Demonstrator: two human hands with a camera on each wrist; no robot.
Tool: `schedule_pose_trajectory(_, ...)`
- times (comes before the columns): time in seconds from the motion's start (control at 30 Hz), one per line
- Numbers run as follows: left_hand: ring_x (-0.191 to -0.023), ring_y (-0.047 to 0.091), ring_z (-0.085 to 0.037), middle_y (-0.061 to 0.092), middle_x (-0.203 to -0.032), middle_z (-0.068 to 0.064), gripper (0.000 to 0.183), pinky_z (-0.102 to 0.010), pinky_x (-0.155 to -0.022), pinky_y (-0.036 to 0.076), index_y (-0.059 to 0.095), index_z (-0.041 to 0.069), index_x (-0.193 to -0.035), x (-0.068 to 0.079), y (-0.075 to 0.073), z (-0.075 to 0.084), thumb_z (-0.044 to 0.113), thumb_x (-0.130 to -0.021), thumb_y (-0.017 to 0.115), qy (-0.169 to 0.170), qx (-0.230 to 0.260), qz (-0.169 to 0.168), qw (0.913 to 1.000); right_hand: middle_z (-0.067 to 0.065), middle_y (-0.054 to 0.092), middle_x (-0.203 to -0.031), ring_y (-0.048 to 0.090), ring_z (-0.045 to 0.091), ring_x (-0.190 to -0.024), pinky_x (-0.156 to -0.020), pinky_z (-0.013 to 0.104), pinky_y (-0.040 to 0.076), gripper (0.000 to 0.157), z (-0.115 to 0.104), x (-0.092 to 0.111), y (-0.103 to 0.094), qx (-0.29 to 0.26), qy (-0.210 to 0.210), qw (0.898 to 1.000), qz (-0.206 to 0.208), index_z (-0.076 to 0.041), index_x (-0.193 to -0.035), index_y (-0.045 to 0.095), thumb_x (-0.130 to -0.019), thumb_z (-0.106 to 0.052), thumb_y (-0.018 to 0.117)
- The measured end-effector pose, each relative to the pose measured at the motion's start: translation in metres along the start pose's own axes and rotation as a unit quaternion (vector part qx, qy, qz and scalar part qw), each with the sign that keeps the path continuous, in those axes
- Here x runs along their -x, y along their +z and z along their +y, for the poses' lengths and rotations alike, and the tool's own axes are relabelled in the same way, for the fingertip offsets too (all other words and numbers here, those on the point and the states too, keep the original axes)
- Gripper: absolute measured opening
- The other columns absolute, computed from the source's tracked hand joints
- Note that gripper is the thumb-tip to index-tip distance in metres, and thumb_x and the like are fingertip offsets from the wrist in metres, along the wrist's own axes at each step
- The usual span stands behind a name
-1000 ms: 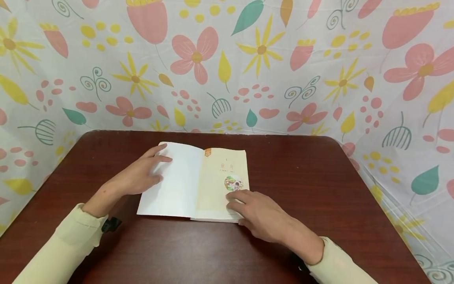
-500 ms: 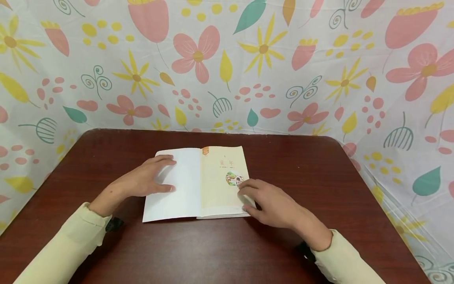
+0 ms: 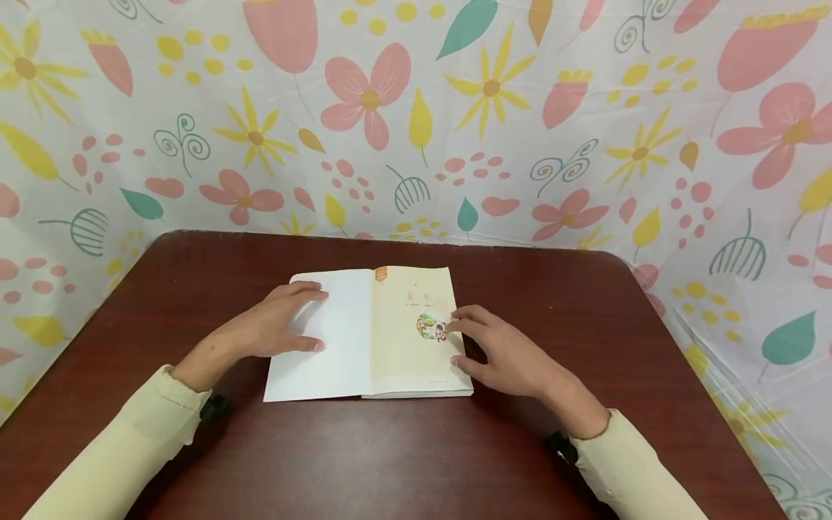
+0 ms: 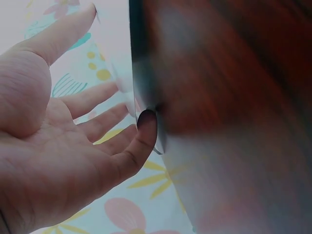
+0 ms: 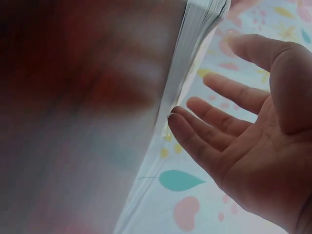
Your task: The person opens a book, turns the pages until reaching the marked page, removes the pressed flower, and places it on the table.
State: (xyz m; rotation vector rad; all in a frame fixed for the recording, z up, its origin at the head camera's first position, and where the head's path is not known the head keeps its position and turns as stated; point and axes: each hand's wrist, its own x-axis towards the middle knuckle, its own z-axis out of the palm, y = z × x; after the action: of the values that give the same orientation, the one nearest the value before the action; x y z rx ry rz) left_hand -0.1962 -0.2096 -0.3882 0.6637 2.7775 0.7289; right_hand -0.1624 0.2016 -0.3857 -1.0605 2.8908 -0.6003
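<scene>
A book (image 3: 406,361) lies open on the table, its blank white inside cover to the left and a cream title page with a small round picture to the right. My left hand (image 3: 269,321) rests over the left edge of the white cover, fingers and thumb spread and relaxed. In the left wrist view the left hand (image 4: 83,126) has its fingertips at the cover's edge. Over the right edge of the title page is my right hand (image 3: 503,354), fingers loosely bent. The right wrist view shows the right hand (image 5: 243,117) beside the thick block of pages (image 5: 195,44), holding nothing.
The dark reddish-brown table (image 3: 364,462) has a rounded far edge. Behind it hangs a white curtain (image 3: 390,180) printed with pink, yellow and green flowers and leaves. Dark wrist straps (image 3: 562,448) show at the light sleeves (image 3: 640,462).
The book has straightened and shifted slightly right, its white cover now lying flatter. My right hand has moved up and right to the page's edge; my left hand has slid slightly right.
</scene>
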Motion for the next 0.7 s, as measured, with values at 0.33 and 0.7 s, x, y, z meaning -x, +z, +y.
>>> schedule_pose_trajectory(0.33,-0.152,0.027,-0.046,0.034,-0.167,-0.019,0.087,-0.064,-0.118,0.033,0.045,0.003,-0.159,0.000,0.002,-0.001,0.031,-0.089,0.088,0.007,-0.002,0.001,1.0000,0.013,0.054,-0.145,0.059,0.029,-0.129,-0.105,0.047,0.051,0.060,0.009,-0.014,0.001,-0.028,0.067,0.997,-0.031,-0.001,-0.145,0.058,-0.095,-0.023,0.081)
schedule_pose_trajectory(0.7,-0.151,0.028,-0.046,0.034,-0.167,-0.020,0.084,-0.063,-0.115,0.036,0.046,0.003,-0.159,-0.001,0.000,-0.001,0.031,-0.091,0.087,0.015,0.001,-0.004,0.9999,0.019,0.032,-0.168,0.027,0.041,-0.155,-0.119,0.061,0.035,0.064,-0.029,-0.011,0.005,0.078,-0.054,0.996,0.007,-0.017,-0.137,0.072,-0.084,-0.049,0.090)
